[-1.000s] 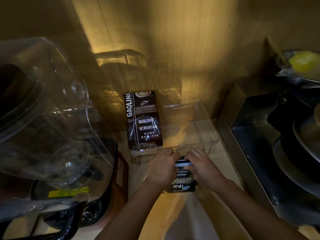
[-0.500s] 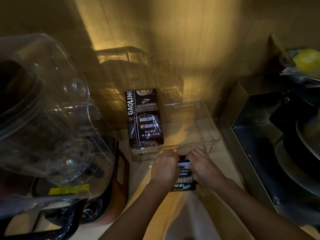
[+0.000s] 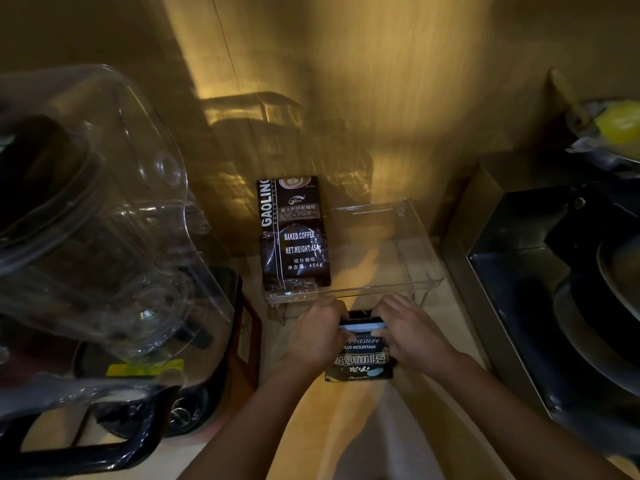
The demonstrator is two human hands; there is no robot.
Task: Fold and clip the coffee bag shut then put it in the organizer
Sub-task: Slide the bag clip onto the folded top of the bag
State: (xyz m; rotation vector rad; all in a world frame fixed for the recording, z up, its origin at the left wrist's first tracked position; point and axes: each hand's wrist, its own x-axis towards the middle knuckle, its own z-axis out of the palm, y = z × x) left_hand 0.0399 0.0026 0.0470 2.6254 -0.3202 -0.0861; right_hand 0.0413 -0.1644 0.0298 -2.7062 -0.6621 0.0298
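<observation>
The bag (image 3: 362,355) stands on the counter between the hands, just short of the organizer (image 3: 420,247). The left hand (image 3: 317,336) and the right hand (image 3: 414,332) each pinch an end of its folded top, fingers curled closed on it, where a pale clip (image 3: 362,326) runs across the fold.

The bag looks small, soft-sided and probably light; its glossy film would likely be slippery, and the fold likely springs open if released before the clip bites. The best hold seems to be at the clipped top or around the body below it. Beyond the hands, a larger bag (image 3: 294,237) already fills the organizer's left side; the space beyond the right hand is free.
</observation>
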